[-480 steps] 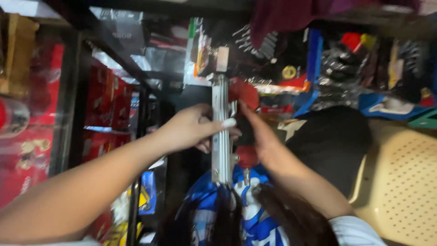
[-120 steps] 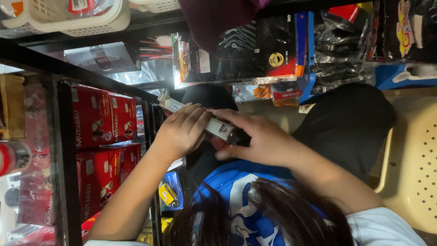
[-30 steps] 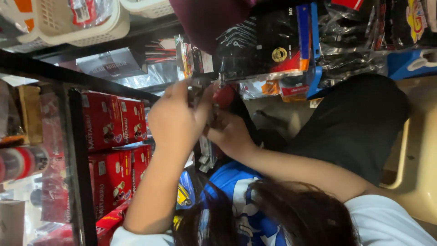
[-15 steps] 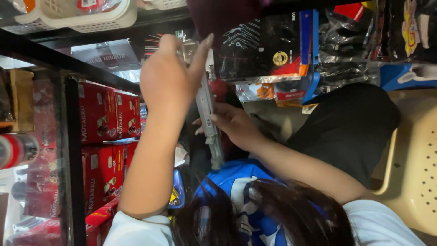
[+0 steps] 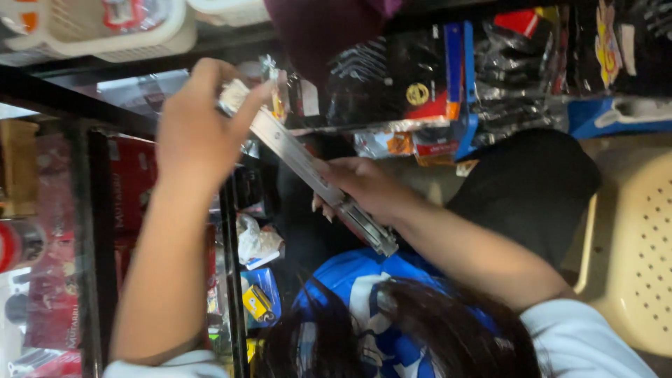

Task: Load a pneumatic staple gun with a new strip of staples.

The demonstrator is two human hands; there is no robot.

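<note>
Diagonally | metal bar (image 5: 315,178) upper-left to lower-right | left hand (image 5: 199,129), right hand (image 5: 367,189) grip ends

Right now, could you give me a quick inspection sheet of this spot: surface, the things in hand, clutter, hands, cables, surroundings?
Surface: no worktop in view; a glass display case with a black frame stands on the left.
Things in hand: a long silvery metal bar, tilted, held at both ends.
Clutter: red boxes inside the case, small blue and yellow packets lower down.
Hands: left hand grips the bar's upper end; right hand wraps the lower part.
Cables: nothing seen.
Surroundings: hanging packaged goods above, white baskets top left, a cream perforated plastic chair on the right.
</note>
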